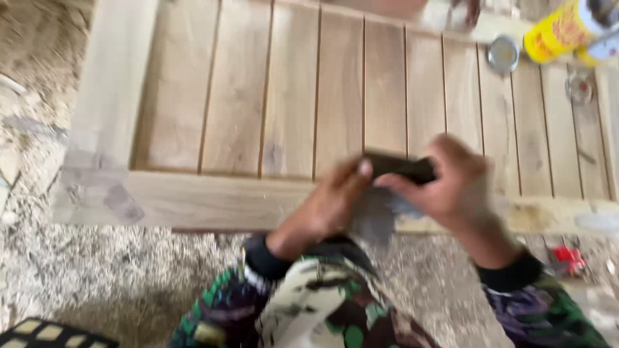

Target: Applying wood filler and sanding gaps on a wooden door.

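Beyond both hands (393, 193), yellow can (560, 31)

Left sleeve: camouflage cloth (322, 309) in dark green, cream, brown and purple patches, near the bottom middle, blurred.
Left cuff: black ribbed band (261, 258) close about the wrist.
Right sleeve: the same camouflage cloth (548, 316), greener and more purple, at the near right corner.
Right cuff: black band (512, 272) at the wrist.
Left hand (332, 203): bare, no glove.
Right hand (451, 187): bare, no glove.
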